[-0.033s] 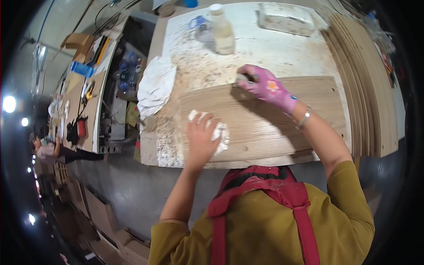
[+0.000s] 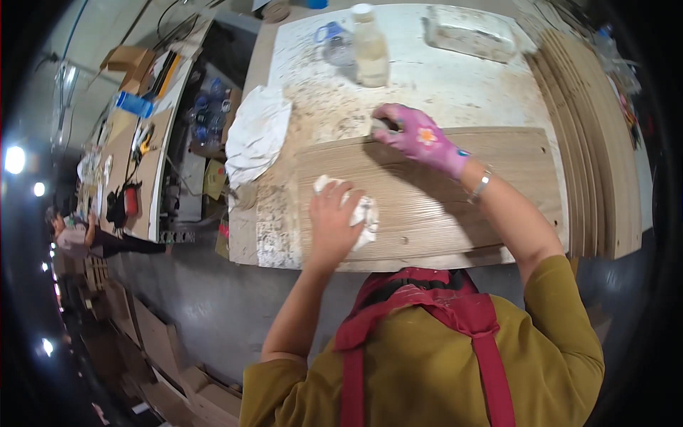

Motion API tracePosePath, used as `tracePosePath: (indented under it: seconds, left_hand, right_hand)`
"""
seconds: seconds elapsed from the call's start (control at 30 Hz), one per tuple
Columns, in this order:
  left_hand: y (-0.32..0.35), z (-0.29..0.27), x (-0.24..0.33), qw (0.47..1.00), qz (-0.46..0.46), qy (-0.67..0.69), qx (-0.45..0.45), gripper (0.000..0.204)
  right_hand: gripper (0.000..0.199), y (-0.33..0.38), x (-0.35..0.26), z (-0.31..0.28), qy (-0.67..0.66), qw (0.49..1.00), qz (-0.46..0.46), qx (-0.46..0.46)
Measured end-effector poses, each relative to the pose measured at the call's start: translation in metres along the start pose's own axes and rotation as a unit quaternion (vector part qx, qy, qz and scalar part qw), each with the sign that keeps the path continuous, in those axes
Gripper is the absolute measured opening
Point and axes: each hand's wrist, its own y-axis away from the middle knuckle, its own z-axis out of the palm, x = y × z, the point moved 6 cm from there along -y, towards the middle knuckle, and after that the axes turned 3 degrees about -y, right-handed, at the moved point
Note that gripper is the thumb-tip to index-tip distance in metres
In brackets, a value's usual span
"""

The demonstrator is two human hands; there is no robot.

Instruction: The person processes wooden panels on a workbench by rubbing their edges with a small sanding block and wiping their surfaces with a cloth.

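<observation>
Shifted slightly left along the rectangular brown wood-grain board [image 2: 445,224] on the white tabletop [image 2: 420,92] with curled, pink-gloved right hand [image 2: 421,139] (around what, impossible to tell), apparently nearing the end beneath crumpled white cloth [image 2: 367,218] and loosely spread left hand [image 2: 331,219].

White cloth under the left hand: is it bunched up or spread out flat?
Bunched up: the white cloth looks crumpled beside the left hand; the part underneath is hidden.

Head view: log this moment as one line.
left hand on white cloth; cloth on wooden board; right hand, pink-gloved, at board's far edge
</observation>
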Motion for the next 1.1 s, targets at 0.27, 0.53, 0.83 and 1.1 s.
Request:
tracePosePath:
  seconds: [0.27, 0.53, 0.83, 1.1]
  left_hand:
    - [0.003, -0.001, -0.014, 0.996, -0.039, 0.081, 0.017, 0.048]
    - [0.004, -0.003, -0.02, 0.992, -0.041, 0.118, 0.017, 0.048]
    - [0.004, 0.002, -0.018, 0.994, -0.054, 0.096, -0.003, 0.047]
    - [-0.001, 0.002, -0.01, 0.997, -0.039, 0.069, -0.014, 0.049]
  right_hand:
    - [0.031, -0.092, -0.044, 0.137, 0.105, 0.99, -0.053, -0.073]
    - [0.024, -0.088, -0.039, 0.125, 0.183, 0.977, -0.058, -0.097]
    - [0.022, -0.072, -0.035, 0.121, 0.187, 0.977, 0.012, -0.106]
    - [0.019, 0.01, 0.02, -0.011, 0.328, 0.942, 0.048, 0.055]
